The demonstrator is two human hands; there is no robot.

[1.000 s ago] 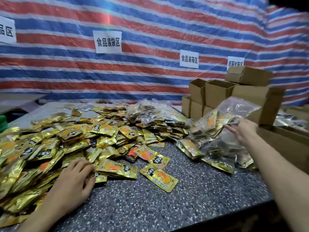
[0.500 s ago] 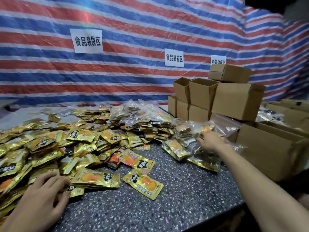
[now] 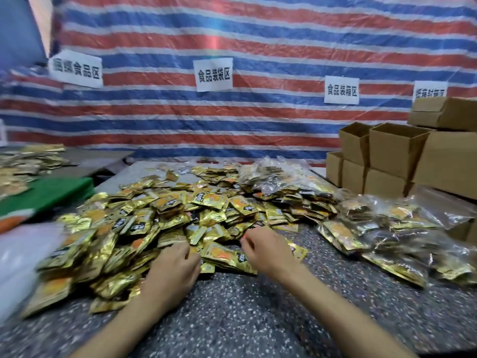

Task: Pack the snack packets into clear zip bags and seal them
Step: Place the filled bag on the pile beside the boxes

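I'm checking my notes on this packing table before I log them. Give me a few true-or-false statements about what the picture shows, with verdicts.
1. The left hand and the right hand are both at the near edge of the loose gold packets. True.
2. The right hand holds a clear bag. False: the filled clear bags lie on the table off to its right, apart from it.
3. The cardboard boxes are stacked on the left. False: they stand on the right.
4. Paper signs hang on the striped tarp. True.
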